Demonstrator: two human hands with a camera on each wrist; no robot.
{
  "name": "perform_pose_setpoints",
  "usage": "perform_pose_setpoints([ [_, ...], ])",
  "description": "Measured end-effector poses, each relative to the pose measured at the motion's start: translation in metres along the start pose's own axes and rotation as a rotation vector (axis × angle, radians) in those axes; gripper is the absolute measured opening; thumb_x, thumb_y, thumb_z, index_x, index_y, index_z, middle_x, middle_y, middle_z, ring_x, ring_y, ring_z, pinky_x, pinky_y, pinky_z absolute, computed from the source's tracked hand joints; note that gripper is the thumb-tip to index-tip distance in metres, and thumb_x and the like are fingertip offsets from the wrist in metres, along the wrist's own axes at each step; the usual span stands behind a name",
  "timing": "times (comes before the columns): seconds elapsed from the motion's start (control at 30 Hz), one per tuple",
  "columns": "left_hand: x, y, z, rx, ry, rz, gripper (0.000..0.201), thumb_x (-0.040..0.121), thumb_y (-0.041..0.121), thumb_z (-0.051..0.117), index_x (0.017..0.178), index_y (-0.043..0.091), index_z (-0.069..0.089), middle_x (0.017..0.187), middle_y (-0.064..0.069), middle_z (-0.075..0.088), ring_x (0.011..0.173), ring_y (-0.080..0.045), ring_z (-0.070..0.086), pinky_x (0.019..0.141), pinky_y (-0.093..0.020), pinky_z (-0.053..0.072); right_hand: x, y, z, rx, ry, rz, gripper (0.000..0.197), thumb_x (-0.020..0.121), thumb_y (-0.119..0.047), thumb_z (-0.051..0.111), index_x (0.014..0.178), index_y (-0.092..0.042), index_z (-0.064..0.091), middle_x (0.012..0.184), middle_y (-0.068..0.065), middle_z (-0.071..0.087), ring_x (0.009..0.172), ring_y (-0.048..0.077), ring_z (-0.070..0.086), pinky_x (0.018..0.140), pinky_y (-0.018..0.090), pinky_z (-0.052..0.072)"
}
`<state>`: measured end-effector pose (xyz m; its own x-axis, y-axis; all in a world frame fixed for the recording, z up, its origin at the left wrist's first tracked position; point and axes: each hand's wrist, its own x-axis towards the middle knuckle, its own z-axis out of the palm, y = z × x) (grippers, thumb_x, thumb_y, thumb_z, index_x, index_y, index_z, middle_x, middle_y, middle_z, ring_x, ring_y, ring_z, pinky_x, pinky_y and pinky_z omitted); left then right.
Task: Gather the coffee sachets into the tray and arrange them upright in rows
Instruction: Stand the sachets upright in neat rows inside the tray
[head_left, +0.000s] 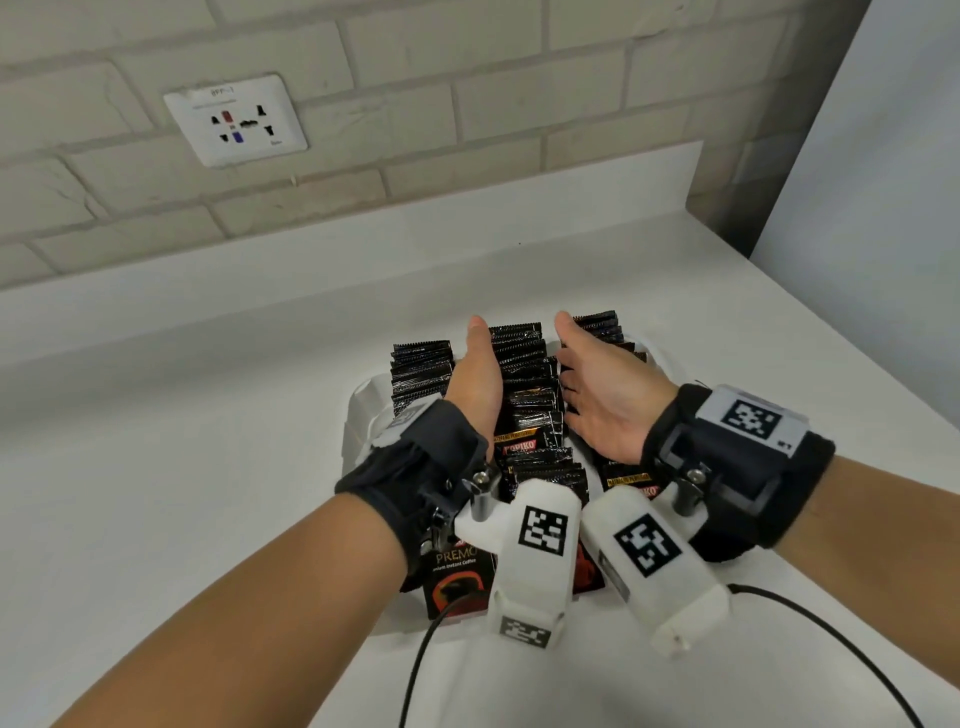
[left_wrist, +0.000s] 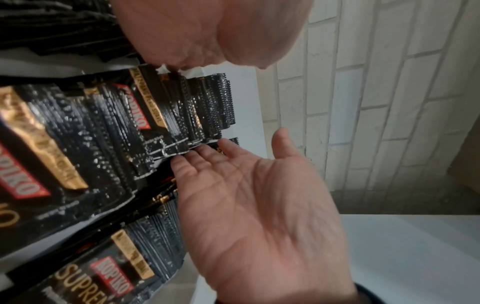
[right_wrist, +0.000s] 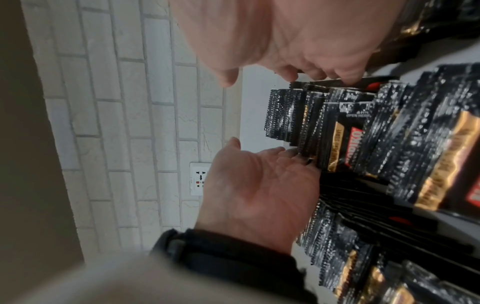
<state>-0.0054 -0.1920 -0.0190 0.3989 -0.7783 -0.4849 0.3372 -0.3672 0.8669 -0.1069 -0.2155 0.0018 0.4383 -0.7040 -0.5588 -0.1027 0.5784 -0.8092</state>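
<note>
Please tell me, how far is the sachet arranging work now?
Nearly finished. Done: the coffee sachets stand in three rows inside the tray. In hand: the left hand and right hand, fingers straight, press the middle row's sides. Left: the front sachets lean back, face up, not upright.

Head view: bright, even light; soft shadows on the white counter (head_left: 208, 467).
Glare: glints on the sachet foil (left_wrist: 202, 107).
Wrist views: dimmer, blurred, darkest at 7 o'clock.
Distortion: brick wall (head_left: 467, 104) bends at the edges.
</note>
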Motion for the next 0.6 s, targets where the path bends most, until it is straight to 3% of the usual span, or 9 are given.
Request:
perform_pose_setpoints([
  [0.07,0.005,-0.001,-0.002,-0.016,-0.015,-0.012,0.063,0.097,0.053,0.023,0.108,0.005,0.063,0.091,-0.014,0.070,0.080,-0.026,0.066,0.072,-0.034,0.053,0.002,0.001,0.001,-0.028,-0.002,0.010,0.044,0.096,-0.050,0.031,0.124,-0.020,0.049,0.117,-0.005,0.051,0.119,0.013,0.047,0.112,0.034,0.024],
  [0.13,0.011,-0.006,-0.005,-0.048,-0.072,-0.044,0.062,0.098,0.052,0.021,0.091,0.009,0.065,0.070,-0.008,0.071,0.068,-0.021,0.066,0.062,-0.028,0.051,0.004,0.002,0.004,-0.054,-0.012,0.011,0.056,0.094,-0.055,0.031,0.136,-0.019,0.042,0.140,0.007,0.044,0.130,0.017,0.039,0.113,0.039,0.025],
  [0.2,0.012,-0.008,-0.006,-0.061,-0.119,-0.069,0.062,0.098,0.052,0.019,0.081,0.013,0.063,0.060,-0.005,0.070,0.060,-0.017,0.067,0.057,-0.026,0.050,0.006,0.003,0.004,-0.066,-0.010,0.011,0.061,0.093,-0.057,0.031,0.142,-0.021,0.033,0.145,0.008,0.038,0.132,0.019,0.036,0.111,0.041,0.030],
  [0.27,0.011,-0.008,-0.007,-0.095,-0.142,-0.096,0.064,0.097,0.054,0.019,0.088,0.010,0.065,0.075,-0.010,0.072,0.070,-0.021,0.068,0.067,-0.031,0.052,0.010,0.004,0.003,-0.075,-0.016,0.020,0.058,0.095,-0.054,0.028,0.142,-0.021,0.029,0.138,0.007,0.041,0.128,0.018,0.038,0.099,0.030,0.034],
  [0.33,0.009,-0.006,-0.007,-0.125,-0.157,-0.117,0.066,0.095,0.058,0.020,0.100,0.009,0.064,0.095,-0.015,0.071,0.085,-0.025,0.067,0.079,-0.037,0.051,0.012,0.004,0.005,-0.082,-0.024,0.022,0.062,0.094,-0.055,0.027,0.145,-0.021,0.021,0.148,0.004,0.030,0.137,0.018,0.026,0.103,0.027,0.026],
  [0.4,0.007,-0.005,-0.007,-0.166,-0.182,-0.132,0.065,0.096,0.056,0.019,0.093,0.009,0.064,0.081,-0.012,0.072,0.075,-0.023,0.068,0.070,-0.034,0.050,0.014,0.005,0.008,-0.078,-0.039,0.000,0.068,0.091,-0.061,0.028,0.147,-0.025,0.015,0.154,0.004,0.016,0.142,0.019,0.017,0.114,0.034,0.016],
  [0.47,0.006,-0.004,-0.006,-0.199,-0.191,-0.130,0.064,0.096,0.055,0.018,0.085,0.010,0.063,0.066,-0.009,0.071,0.061,-0.019,0.068,0.062,-0.031,0.048,0.016,0.004,0.008,-0.043,-0.048,0.001,0.070,0.089,-0.063,0.031,0.146,-0.022,0.022,0.152,0.005,0.026,0.137,0.021,0.030,0.111,0.039,0.027],
  [0.53,0.003,-0.001,-0.006,-0.196,-0.178,-0.114,0.065,0.096,0.055,0.020,0.084,0.008,0.063,0.063,-0.008,0.070,0.056,-0.018,0.068,0.058,-0.030,0.049,0.019,0.002,0.008,-0.040,-0.049,-0.017,0.068,0.091,-0.060,0.030,0.145,-0.018,0.025,0.149,0.005,0.031,0.134,0.020,0.035,0.105,0.036,0.034],
  [0.6,0.000,0.004,-0.007,-0.208,-0.174,-0.130,0.067,0.095,0.058,0.021,0.086,0.006,0.063,0.064,-0.010,0.070,0.055,-0.019,0.068,0.052,-0.027,0.050,0.021,0.000,0.008,-0.064,-0.044,-0.032,0.071,0.091,-0.061,0.028,0.147,-0.019,0.018,0.152,0.003,0.022,0.140,0.017,0.024,0.109,0.033,0.025],
])
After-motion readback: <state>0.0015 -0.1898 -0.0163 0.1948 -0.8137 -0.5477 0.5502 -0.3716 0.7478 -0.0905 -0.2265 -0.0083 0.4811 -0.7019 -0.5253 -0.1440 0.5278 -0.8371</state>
